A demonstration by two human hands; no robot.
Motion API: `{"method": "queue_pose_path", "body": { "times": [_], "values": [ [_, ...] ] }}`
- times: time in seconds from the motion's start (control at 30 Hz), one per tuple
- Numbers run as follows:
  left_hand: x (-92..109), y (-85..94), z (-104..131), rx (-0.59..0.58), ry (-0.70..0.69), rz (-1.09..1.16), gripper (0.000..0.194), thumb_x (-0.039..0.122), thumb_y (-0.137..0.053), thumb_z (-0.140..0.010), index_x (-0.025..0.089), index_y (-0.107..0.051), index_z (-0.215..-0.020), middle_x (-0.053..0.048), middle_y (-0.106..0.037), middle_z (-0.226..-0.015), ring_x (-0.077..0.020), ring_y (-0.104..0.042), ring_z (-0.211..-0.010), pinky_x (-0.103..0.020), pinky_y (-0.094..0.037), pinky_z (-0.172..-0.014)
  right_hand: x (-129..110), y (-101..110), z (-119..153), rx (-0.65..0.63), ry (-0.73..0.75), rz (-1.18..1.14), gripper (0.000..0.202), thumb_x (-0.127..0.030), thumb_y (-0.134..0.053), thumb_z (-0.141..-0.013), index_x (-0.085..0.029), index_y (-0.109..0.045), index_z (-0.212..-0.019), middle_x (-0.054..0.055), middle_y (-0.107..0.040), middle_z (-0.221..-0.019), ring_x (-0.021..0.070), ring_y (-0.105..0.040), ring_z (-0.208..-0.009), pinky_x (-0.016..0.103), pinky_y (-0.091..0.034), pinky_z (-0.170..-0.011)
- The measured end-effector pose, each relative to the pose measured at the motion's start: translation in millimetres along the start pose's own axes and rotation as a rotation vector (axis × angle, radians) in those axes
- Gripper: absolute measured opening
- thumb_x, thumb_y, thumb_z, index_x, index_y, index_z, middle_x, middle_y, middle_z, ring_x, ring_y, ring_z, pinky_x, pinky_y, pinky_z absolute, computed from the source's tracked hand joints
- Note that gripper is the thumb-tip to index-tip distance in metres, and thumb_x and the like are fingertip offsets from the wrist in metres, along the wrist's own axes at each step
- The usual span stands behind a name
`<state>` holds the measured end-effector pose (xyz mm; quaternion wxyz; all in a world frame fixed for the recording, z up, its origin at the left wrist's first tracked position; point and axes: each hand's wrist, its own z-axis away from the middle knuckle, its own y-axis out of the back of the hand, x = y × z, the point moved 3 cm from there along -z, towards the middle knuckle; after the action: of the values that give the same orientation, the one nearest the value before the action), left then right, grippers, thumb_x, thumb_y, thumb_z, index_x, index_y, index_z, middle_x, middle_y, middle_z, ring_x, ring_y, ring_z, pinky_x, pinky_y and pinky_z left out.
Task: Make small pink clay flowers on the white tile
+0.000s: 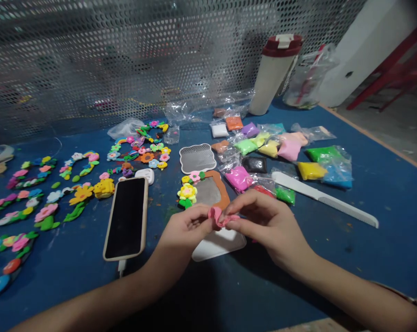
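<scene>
At the left of the blue table, several flower-trimmed pieces are lying in loose rows, near to far. Next right, a dark-screened phone is lying face up, a white cable running from its near end; a small white case is sitting just beyond. At centre, the left hand is pinching a pink clay-like piece between thumb and fingers, above a white panel. Beyond, a brown-rimmed frame is lying flat, flowers trimming its left side; farther off, a scalloped mirror. The right hand is pinching the pink piece's right end. Beyond it, coloured packets are clustering; far right, a red-lidded tumbler is standing; nearer, a white comb is lying slantwise.
</scene>
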<state>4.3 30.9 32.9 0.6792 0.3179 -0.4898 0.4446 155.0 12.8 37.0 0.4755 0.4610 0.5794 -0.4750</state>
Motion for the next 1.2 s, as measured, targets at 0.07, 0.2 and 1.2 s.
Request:
{"method": "queue_pose_path", "body": {
  "times": [0.07,0.2,1.2],
  "values": [
    [0.2,-0.1,0.9,-0.009,0.010,-0.021,0.012,0.026,-0.061,-0.078,0.017,-0.067,-0.075,0.001,-0.066,-0.077,-0.0155,-0.057,-0.078,-0.023,-0.041,-0.072,1.5,-2.5,-0.9,-0.025,0.016,-0.004,0.006,-0.022,-0.072,-0.074,-0.022,-0.066,-0.076,0.000,-0.064,-0.080,0.0140,-0.061,-0.077,0.028,-0.050,-0.071],
    [0.6,-2.5,4.6,-0.050,0.009,-0.107,0.013,0.025,-0.057,-0.081,0.017,-0.065,-0.074,0.001,-0.064,-0.075,-0.0154,-0.057,-0.075,-0.024,-0.042,-0.073,6.3,-2.1,-2.7,-0.024,0.027,0.090,0.008,-0.023,-0.072,-0.074,-0.022,-0.065,-0.071,-0.001,-0.055,-0.084,0.0141,-0.056,-0.083,0.028,-0.045,-0.075],
    [-6.9,0.8,7.3,0.051,0.132,-0.091,0.019,0.026,-0.063,-0.071,0.017,-0.055,-0.056,0.005,-0.058,-0.048,-0.0066,-0.048,-0.038,-0.018,-0.037,-0.043,16.8,-1.8,-1.5,-0.023,-0.167,-0.219,0.010,-0.019,-0.075,-0.071,-0.022,-0.065,-0.071,-0.001,-0.063,-0.093,0.0123,-0.060,-0.090,0.025,-0.045,-0.079]
  ]
}}
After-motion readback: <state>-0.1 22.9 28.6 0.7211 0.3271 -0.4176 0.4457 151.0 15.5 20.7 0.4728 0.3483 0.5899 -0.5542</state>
